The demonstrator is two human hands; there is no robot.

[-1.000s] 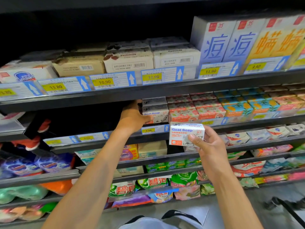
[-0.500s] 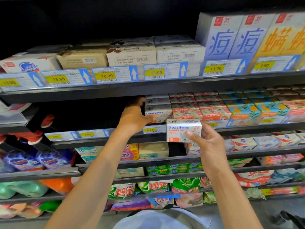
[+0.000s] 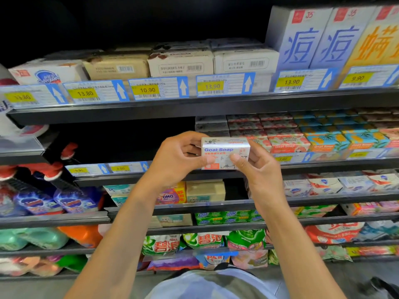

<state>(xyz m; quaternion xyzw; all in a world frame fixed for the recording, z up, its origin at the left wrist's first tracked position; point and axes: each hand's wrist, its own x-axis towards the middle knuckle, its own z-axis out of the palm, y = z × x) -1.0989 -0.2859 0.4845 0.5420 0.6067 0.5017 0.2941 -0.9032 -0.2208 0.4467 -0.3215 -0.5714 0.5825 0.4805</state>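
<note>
A white Goat Soap box (image 3: 223,150) with blue lettering is held up in front of the second shelf. My left hand (image 3: 179,158) grips its left end, thumb on the front. My right hand (image 3: 261,169) grips its right end, thumb across the front face. Behind the box, stacks of white Goat Soap boxes (image 3: 211,126) and red ones (image 3: 287,143) sit on the second shelf (image 3: 323,164). The space on that shelf left of the stacks is dark.
The top shelf (image 3: 194,108) carries boxed soaps behind yellow price tags and tall blue and orange cartons (image 3: 319,39). Lower shelves hold soap bars, green detergent bags (image 3: 203,240) and bottles (image 3: 36,201) at left. The floor shows at bottom right.
My left hand came away from the shelf stack and joined my right hand on the box. The box rose a little and moved left, and the view moved closer to the shelves.
</note>
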